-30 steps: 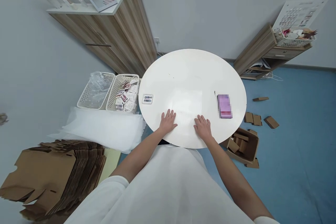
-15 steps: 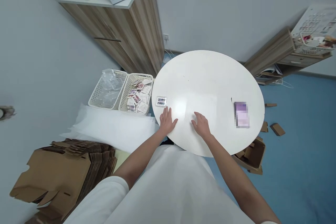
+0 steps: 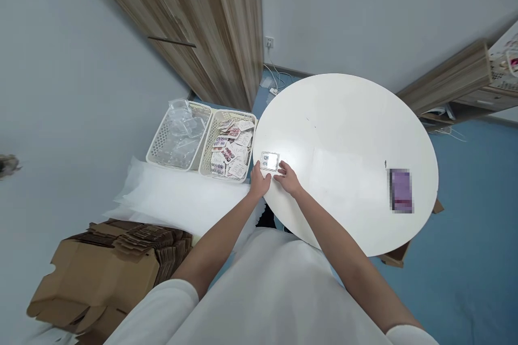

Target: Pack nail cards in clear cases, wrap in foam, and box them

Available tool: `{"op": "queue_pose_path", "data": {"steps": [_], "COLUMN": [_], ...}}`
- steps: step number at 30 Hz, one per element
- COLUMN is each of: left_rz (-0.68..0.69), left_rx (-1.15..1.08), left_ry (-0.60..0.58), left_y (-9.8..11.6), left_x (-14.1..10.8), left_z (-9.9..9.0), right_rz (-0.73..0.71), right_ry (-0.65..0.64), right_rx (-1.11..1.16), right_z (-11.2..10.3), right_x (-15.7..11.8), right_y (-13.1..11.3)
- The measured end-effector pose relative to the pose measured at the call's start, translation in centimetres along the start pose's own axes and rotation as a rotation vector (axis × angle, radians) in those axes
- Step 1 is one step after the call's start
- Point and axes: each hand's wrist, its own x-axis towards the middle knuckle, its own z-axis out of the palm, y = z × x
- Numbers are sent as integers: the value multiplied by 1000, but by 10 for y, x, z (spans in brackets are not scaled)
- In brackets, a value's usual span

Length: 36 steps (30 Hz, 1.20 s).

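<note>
Apparently a grasping step: left hand and right hand flank the small case, table's left, fingers curved, grip unclear; lifting calls for pinching.

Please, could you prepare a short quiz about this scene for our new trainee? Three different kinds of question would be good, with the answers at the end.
1. Multiple choice: what fills the basket nearest to the round table?
A) printed cards
B) clear plastic packaging
C) folded brown cardboard

2. True or false: the purple pixelated item lies on the right-hand side of the table.

3. Short answer: what lies between the fingertips of the left grip and those of the right grip?

Key:
1. A
2. True
3. A small flat pack, with round shapes visible on its left part.
</note>
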Motion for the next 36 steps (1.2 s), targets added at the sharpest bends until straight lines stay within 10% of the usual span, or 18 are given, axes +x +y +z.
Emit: {"op": "queue_pose_path", "data": {"steps": [9, 26, 36], "left_rz": [-22, 297, 296], "left_rx": [-110, 59, 151], "left_ry": [-9, -189, -153], "left_y": [12, 74, 69], "left_x": [-11, -125, -158], "left_z": [9, 127, 151], "right_rz": [-49, -215, -258], "right_ry": [50, 194, 85], "right_rx": [35, -150, -292], "right_z": [-10, -163, -178], "right_x": [-14, -129, -149], "right_y": [12, 126, 154]}}
